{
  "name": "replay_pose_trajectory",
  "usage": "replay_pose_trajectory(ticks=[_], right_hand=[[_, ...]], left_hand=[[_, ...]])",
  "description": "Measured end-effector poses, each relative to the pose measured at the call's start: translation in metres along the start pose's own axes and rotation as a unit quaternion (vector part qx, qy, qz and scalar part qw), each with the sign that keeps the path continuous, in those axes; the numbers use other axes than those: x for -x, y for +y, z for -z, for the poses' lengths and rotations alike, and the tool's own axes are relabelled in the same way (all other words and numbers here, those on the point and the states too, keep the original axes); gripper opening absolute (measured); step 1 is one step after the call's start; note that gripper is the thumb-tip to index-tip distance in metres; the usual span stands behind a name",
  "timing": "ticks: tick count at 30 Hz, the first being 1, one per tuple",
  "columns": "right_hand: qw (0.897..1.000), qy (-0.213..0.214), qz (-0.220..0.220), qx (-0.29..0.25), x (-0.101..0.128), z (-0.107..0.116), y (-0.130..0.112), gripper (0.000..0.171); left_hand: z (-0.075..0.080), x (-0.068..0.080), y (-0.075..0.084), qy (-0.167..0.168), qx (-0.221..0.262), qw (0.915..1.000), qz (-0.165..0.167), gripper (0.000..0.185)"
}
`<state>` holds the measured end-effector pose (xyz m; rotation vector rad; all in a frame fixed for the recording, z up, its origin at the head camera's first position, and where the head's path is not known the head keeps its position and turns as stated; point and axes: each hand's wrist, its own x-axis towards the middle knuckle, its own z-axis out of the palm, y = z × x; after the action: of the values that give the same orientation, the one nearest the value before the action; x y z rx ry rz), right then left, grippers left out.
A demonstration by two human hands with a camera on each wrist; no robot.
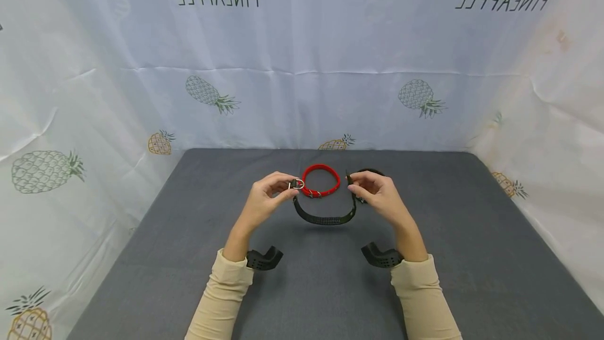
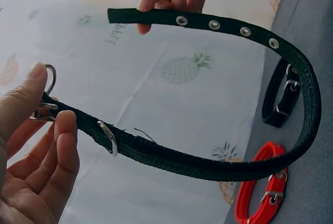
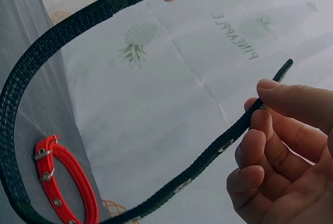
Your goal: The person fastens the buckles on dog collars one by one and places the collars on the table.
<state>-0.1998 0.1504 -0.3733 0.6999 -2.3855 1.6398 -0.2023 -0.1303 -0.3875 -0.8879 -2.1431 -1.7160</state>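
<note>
A dark green pet collar hangs unfastened in a U between the two hands, above the grey table. My left hand pinches its buckle end, where a metal buckle and D-ring show. With thumb and fingertips my right hand pinches the other end, close to the tip. Metal eyelets run along that strap end. Behind the hands a red collar lies buckled in a loop on the table. A black collar lies to its right, partly hidden by my right hand in the head view.
The grey table reaches back to a white curtain printed with pineapples, which also hangs at both sides. A black wrist mount sits on the left wrist, and another black mount on the right.
</note>
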Motion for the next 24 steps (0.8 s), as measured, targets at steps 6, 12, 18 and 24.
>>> replay_pose_trajectory(ticks=[6,12,18,24], right_hand=[[1.0,-0.02,-0.004,-0.004,-0.005,-0.011,-0.004,0.024],[0.999,-0.046,0.0,-0.003,-0.009,-0.024,-0.01,0.02],[0.999,-0.041,0.014,0.03,-0.009,-0.033,-0.007,0.02],[0.997,-0.039,0.031,0.052,-0.008,-0.037,-0.007,0.021]], left_hand=[[-0.007,-0.003,0.001,-0.011,0.0,0.9999,-0.004,0.024],[-0.012,-0.003,0.0,-0.014,-0.001,0.9998,-0.011,0.024],[-0.015,-0.002,-0.002,-0.019,-0.006,0.9997,-0.013,0.025],[-0.018,-0.002,-0.003,-0.021,-0.003,0.9994,-0.028,0.023]])
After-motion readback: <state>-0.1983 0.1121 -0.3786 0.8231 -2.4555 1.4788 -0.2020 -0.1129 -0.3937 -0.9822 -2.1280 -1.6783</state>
